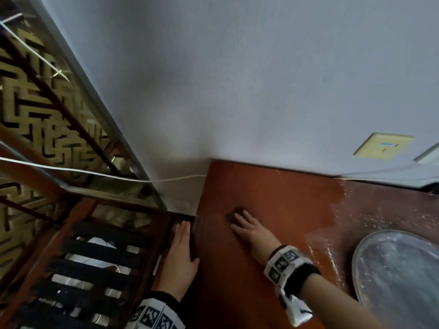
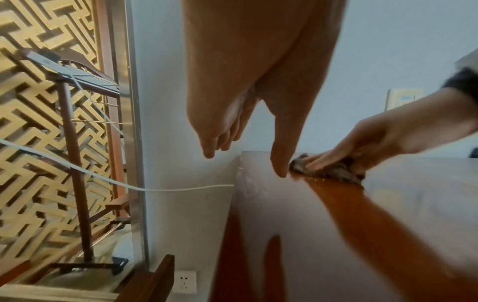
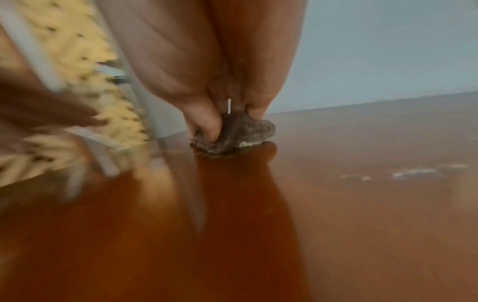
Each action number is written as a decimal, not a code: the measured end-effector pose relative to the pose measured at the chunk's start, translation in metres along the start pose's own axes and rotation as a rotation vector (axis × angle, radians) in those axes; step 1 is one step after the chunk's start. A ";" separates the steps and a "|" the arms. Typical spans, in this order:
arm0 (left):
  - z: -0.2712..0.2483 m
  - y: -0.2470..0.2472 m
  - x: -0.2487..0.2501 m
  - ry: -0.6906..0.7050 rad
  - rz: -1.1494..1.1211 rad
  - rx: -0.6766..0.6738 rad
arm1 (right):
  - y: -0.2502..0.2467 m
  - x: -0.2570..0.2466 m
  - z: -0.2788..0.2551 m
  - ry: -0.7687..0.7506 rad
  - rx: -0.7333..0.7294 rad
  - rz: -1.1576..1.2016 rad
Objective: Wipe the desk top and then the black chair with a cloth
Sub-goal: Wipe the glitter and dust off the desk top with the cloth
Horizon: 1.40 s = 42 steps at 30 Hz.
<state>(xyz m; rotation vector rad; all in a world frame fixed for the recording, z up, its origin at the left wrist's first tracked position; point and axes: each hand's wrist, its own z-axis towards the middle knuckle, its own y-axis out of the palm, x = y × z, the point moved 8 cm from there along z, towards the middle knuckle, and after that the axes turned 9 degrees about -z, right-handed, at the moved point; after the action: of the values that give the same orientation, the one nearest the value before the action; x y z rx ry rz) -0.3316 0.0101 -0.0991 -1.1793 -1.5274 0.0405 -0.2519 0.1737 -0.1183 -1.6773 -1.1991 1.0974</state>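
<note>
The cloth (image 1: 234,216), a small dark bunched rag, lies on the worktop (image 1: 273,200) near its left rear corner, pressed down under my right hand (image 1: 249,230). In the right wrist view the fingers (image 3: 207,124) curl into the wad, so this grip is closed on the cloth. My left hand (image 1: 181,252) lies flat along the worktop's left edge, fingers straight and relaxed, thumb hooked over onto the top; this grip holds nothing.

The reddish band round the cloth looks clean. To the right the surface is dull, with pale dust and specks, so I judge the desk pass to be part done. A round grey tray (image 1: 403,276), itself dusty, sits at the right. Papers (image 1: 392,174) lie along the wall edge behind it. A white cable (image 1: 178,179) runs from the wall corner off to the left. A slatted wooden frame (image 1: 95,257) stands below the left edge. No black chair can be identified with certainty.

Risks, as I judge them:
- A stroke carried past the left edge pushes dust onto the slats below.
- The bunched cloth covers little area, so streaks are likely to be missed.
- A wide sweep right may strike the tray or catch the papers.
</note>
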 end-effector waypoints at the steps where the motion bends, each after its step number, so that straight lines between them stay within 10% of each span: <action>1: -0.003 0.000 0.002 0.016 0.009 0.006 | 0.005 -0.028 -0.009 -0.142 -0.025 -0.039; 3: -0.009 -0.002 0.004 0.040 0.022 0.011 | 0.006 -0.042 -0.018 -0.308 0.064 -0.111; 9: -0.033 -0.006 -0.003 0.038 -0.006 0.012 | 0.005 0.065 -0.032 0.395 0.075 0.093; 14: -0.045 0.009 -0.009 0.020 0.015 -0.078 | 0.023 -0.078 -0.057 -0.163 0.070 0.042; 22: -0.065 0.042 -0.011 -0.008 0.044 -0.240 | 0.021 0.031 -0.082 0.406 0.026 0.072; 28: -0.071 0.052 -0.003 0.038 0.112 -0.274 | 0.048 -0.064 -0.096 -0.063 -0.061 -0.010; 36: -0.083 0.085 0.027 0.058 0.097 -0.324 | 0.032 0.119 -0.140 0.627 -0.075 0.033; 42: -0.098 0.116 0.049 0.067 0.072 -0.329 | 0.046 0.038 -0.139 0.204 -0.098 -0.079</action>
<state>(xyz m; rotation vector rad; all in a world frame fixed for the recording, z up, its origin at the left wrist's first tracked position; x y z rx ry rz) -0.1765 0.0469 -0.0977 -1.4796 -1.4678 -0.2074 -0.1009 0.1831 -0.1241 -1.7539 -1.1925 0.8095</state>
